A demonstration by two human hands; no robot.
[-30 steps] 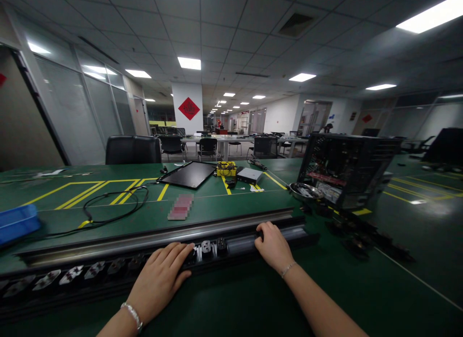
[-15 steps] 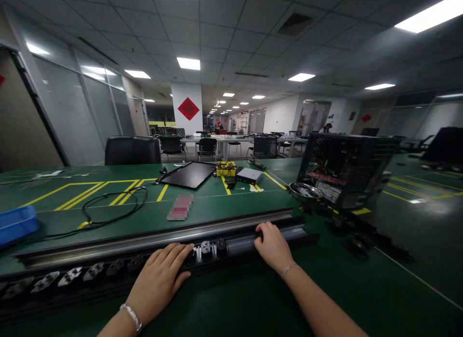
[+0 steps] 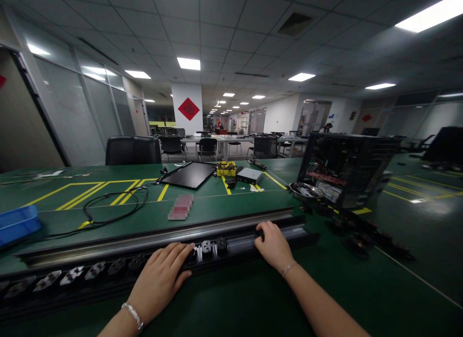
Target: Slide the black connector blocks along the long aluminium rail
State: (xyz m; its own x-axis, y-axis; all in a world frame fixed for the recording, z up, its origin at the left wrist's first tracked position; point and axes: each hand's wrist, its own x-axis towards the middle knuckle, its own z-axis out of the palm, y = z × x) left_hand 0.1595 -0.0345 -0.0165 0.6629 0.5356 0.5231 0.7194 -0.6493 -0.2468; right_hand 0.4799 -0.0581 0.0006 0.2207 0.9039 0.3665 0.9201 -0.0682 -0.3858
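My left hand (image 3: 159, 274) lies across the long black metal channel (image 3: 242, 249), fingers over its near wall and thumb on the outer side, closed on it. Beside its fingertips sit a white socket module (image 3: 206, 247) and a black socket module (image 3: 222, 245). More modules, such as a silver-faced one (image 3: 72, 276), line the channel to the left. My right hand (image 3: 272, 244) is at the channel's right part, thumb and fingers closed around a small black piece (image 3: 259, 234), mostly hidden. Behind lies a second metal channel (image 3: 159, 234), parallel to the first.
An opened computer case (image 3: 347, 168) stands at right, by a metal bowl (image 3: 306, 191) and loose dark parts (image 3: 369, 233). Farther back are a black panel (image 3: 191, 175), a yellow box (image 3: 226, 168) and a grey drive (image 3: 249, 175). A cable (image 3: 119, 206) and blue bin (image 3: 18, 225) are left.
Hands and modules keep nearly the same places. The whole view has shifted very slightly.
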